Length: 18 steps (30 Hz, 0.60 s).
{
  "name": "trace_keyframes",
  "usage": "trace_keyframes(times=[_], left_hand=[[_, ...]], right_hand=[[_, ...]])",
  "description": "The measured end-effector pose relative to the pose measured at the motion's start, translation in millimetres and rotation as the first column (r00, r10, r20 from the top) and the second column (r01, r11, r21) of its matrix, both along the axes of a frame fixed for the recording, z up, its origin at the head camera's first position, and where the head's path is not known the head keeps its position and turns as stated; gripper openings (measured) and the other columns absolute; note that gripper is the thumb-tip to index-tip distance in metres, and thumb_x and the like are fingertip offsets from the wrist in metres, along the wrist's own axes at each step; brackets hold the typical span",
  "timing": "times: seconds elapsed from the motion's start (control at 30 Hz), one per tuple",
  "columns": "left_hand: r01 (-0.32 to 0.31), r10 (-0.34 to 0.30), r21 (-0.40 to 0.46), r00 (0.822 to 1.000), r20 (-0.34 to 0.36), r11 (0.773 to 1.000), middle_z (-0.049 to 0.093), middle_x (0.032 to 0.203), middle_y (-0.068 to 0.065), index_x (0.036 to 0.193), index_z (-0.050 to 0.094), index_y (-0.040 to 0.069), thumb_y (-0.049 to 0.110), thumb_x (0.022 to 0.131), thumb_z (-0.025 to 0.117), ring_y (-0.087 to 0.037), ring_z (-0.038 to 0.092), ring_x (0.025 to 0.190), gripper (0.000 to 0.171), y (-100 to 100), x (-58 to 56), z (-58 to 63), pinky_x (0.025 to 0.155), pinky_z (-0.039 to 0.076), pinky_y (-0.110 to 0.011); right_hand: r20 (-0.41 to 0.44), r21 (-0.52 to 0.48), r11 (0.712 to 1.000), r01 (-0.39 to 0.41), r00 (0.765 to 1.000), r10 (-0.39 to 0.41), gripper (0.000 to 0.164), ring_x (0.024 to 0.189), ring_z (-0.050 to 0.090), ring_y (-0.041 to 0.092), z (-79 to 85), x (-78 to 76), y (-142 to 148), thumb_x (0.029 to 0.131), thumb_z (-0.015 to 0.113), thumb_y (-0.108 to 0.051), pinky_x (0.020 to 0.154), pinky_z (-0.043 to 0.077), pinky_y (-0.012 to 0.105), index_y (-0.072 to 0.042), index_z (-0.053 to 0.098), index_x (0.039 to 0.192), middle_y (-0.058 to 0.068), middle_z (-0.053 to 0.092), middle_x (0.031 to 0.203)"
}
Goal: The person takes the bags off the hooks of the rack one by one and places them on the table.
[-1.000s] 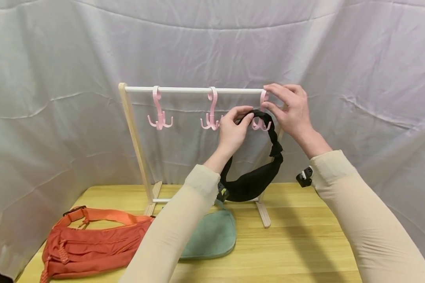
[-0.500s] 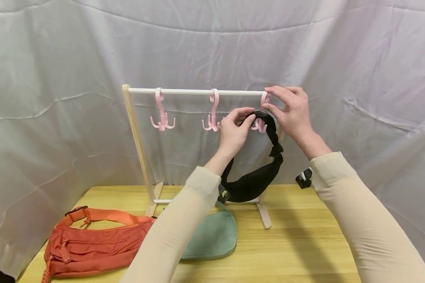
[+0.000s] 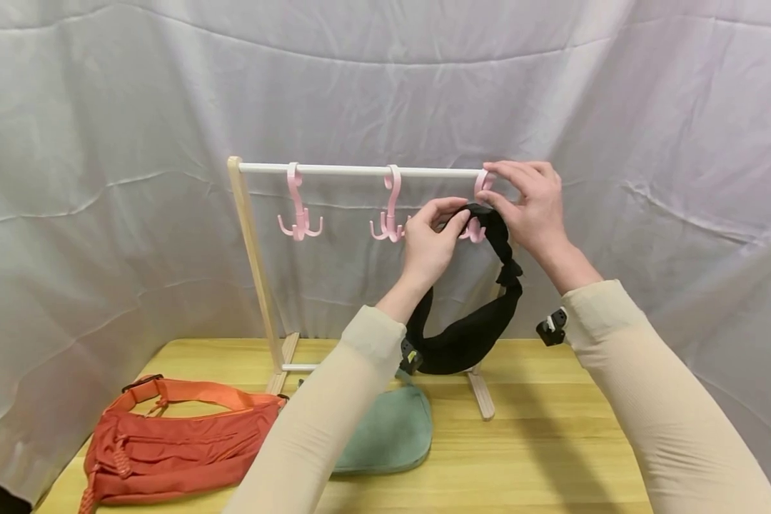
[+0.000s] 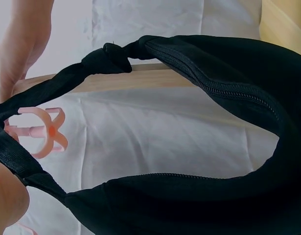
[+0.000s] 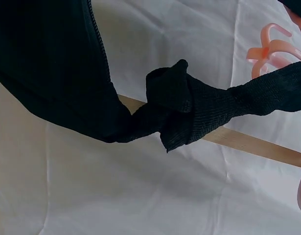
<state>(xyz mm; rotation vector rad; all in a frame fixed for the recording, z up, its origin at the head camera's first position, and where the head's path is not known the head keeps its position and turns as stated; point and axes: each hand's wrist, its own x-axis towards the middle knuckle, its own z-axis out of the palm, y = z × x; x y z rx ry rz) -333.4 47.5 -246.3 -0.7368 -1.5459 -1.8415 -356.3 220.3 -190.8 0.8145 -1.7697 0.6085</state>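
A black waist bag (image 3: 465, 348) hangs in a loop below my left hand (image 3: 427, 239), which pinches its strap between thumb and fingers. The strap crosses in front of the right-hand pink hook (image 3: 483, 185), hiding part of its prongs. My right hand (image 3: 532, 203) grips that hook's upper part at the white bar (image 3: 347, 170), index finger on top and thumb lower down. In the left wrist view the bag's zipper (image 4: 228, 93) and the hook's prongs (image 4: 52, 131) inside the strap loop show. A knot (image 5: 184, 105) in the strap fills the middle of the right wrist view.
Two more pink hooks (image 3: 299, 214) hang on the bar, at the left and middle. The rack's wooden post (image 3: 253, 257) stands on the table (image 3: 527, 442). An orange-red waist bag (image 3: 180, 450) lies front left; a green bag (image 3: 388, 432) lies partly behind the left sleeve.
My left hand and the black bag have shifted slightly right and down, and the strap covers more of the right hook's prongs. My right hand keeps its grip.
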Motion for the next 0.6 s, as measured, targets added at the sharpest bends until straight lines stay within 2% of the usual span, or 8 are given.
trace_keyframes(times=[0.33,0.6], left_hand=[[0.022,-0.021,0.024,0.999,-0.029,0.999,0.075,0.11,-0.018,0.115,0.073,-0.005,0.001,0.097,0.073,-0.016,0.073,0.098,0.019,1,4.5,1.0,0.083,0.06,-0.028],[0.029,-0.028,0.027,0.999,-0.036,0.999,0.075,0.111,-0.018,0.116,0.072,-0.004,0.002,0.096,0.073,-0.016,0.073,0.099,0.02,2,10.7,4.2,0.086,0.06,-0.03]], right_hand=[[0.042,-0.013,1.0,0.011,0.999,-0.011,0.046,0.105,0.057,0.039,2.5,1.1,1,0.077,0.09,-0.016,0.096,0.037,0.049,-0.007,0.078,0.12,0.012,0.076,0.12],[0.048,-0.019,1.0,0.022,0.999,-0.021,0.046,0.104,0.058,0.039,4.5,1.0,2,0.076,0.09,-0.016,0.097,0.038,0.05,-0.007,0.078,0.12,0.012,0.076,0.12]])
